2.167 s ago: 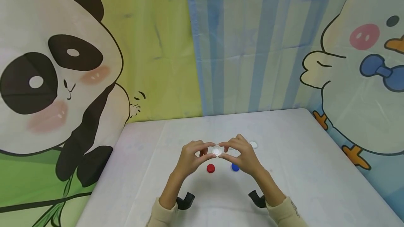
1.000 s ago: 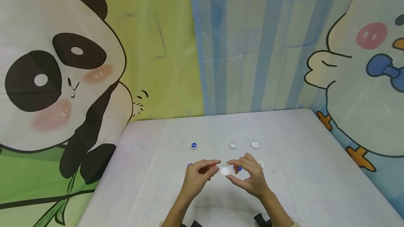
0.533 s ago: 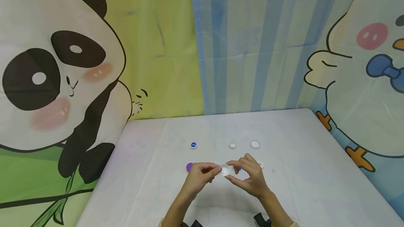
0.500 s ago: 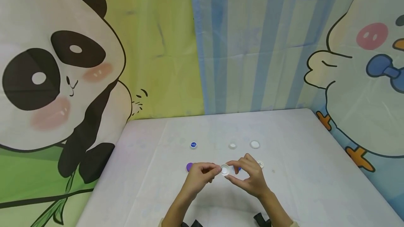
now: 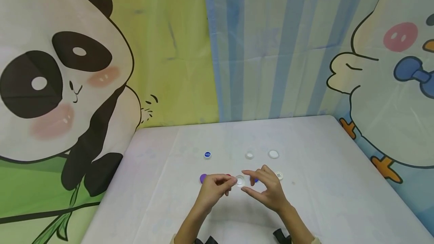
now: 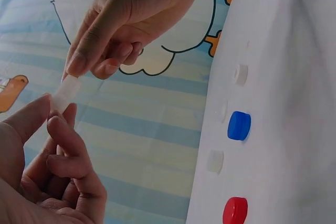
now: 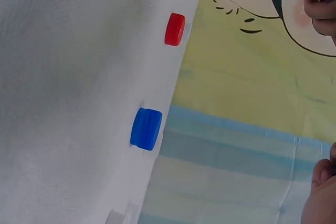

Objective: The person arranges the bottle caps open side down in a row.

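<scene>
A translucent white bottle cap (image 5: 240,180) is held up above the table, its round hollow side facing the head camera. My left hand (image 5: 213,191) pinches its left edge between thumb and index finger. Curved about the cap from the right is my right hand (image 5: 268,189), thumb below and index finger above, fingertips right at the rim. The left wrist view shows the cap (image 6: 65,95) edge-on between both hands. Behind the hands, a red cap (image 6: 235,211) and a blue cap (image 6: 239,125) lie on the table, partly hidden in the head view.
Several other caps lie on the white table (image 5: 162,199): a purple cap (image 5: 203,178) on the left, a blue-and-white cap (image 5: 207,155) farther back, and white caps (image 5: 273,154) at the back right. A printed curtain (image 5: 257,48) hangs behind the far edge.
Over two seconds both hands have moved lower in the head view, keeping the white cap between them. The left fingers have left its rim and come back to pinch its left edge.
</scene>
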A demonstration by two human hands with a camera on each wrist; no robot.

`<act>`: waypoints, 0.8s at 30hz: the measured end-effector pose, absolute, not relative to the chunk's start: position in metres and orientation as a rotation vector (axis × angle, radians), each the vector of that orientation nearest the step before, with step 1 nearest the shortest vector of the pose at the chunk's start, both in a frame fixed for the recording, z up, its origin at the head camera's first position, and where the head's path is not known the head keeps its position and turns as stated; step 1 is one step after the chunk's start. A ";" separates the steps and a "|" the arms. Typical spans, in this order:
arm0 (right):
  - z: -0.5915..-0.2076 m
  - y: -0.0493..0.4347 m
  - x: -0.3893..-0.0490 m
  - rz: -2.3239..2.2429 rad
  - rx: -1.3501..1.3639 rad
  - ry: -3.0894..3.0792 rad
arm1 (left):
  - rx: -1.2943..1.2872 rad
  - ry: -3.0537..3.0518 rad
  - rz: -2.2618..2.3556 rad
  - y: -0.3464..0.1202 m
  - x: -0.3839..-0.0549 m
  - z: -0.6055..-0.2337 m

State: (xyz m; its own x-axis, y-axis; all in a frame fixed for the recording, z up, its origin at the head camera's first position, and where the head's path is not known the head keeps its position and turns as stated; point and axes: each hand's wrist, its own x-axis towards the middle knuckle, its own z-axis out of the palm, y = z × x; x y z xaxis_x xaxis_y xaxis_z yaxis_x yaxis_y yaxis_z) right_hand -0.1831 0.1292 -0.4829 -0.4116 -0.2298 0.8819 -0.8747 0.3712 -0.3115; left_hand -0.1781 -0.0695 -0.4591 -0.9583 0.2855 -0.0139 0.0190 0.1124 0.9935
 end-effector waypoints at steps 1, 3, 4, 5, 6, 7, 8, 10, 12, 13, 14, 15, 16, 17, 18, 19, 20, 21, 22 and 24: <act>-0.481 0.129 -0.181 1.078 0.949 -1.896 | 0.306 2.203 1.956 -0.069 -0.178 -0.458; -0.475 0.130 -0.177 1.164 0.920 -1.998 | 0.339 2.295 1.972 -0.069 -0.176 -0.454; -0.472 0.130 -0.174 1.233 0.898 -2.061 | 0.369 2.363 1.978 -0.068 -0.175 -0.451; -0.469 0.130 -0.173 1.321 0.875 -2.129 | 0.409 2.441 1.980 -0.067 -0.173 -0.448; -0.467 0.131 -0.171 1.430 0.848 -2.197 | 0.468 2.525 1.984 -0.067 -0.172 -0.445; -0.465 0.132 -0.170 1.544 0.810 -2.269 | 0.538 2.612 1.981 -0.066 -0.171 -0.443; -0.464 0.132 -0.171 1.657 0.768 -2.335 | 0.620 2.696 1.979 -0.065 -0.170 -0.441; -0.465 0.134 -0.172 1.856 0.671 -2.446 | 0.826 2.825 1.972 -0.065 -0.171 -0.442; -0.468 0.135 -0.175 1.998 0.611 -2.507 | 1.053 2.897 1.955 -0.066 -0.175 -0.447; -0.470 0.135 -0.176 2.050 0.590 -2.522 | 1.163 2.923 1.935 -0.066 -0.177 -0.451; -0.471 0.135 -0.178 2.098 0.582 -2.524 | 1.266 2.940 1.916 -0.067 -0.180 -0.455; -0.473 0.135 -0.178 2.134 0.579 -2.521 | 1.361 2.959 1.885 -0.067 -0.182 -0.458; -0.474 0.135 -0.179 2.163 0.585 -2.510 | 1.448 2.974 1.861 -0.068 -0.184 -0.461; -0.474 0.134 -0.179 2.197 0.597 -2.497 | 1.522 2.993 1.835 -0.068 -0.186 -0.464; -0.475 0.134 -0.179 2.230 0.605 -2.486 | 1.590 3.012 1.809 -0.069 -0.187 -0.466; -0.475 0.133 -0.179 2.250 0.611 -2.480 | 1.655 3.026 1.787 -0.069 -0.188 -0.468; -0.475 0.133 -0.179 2.263 0.624 -2.475 | 1.712 3.037 1.770 -0.069 -0.189 -0.469; -0.474 0.133 -0.179 2.265 0.635 -2.477 | 1.770 3.043 1.757 -0.070 -0.189 -0.469; -0.474 0.132 -0.178 2.265 0.648 -2.478 | 1.816 3.048 1.748 -0.070 -0.190 -0.469; -0.474 0.132 -0.177 2.269 0.660 -2.483 | 1.874 3.061 1.726 -0.070 -0.190 -0.469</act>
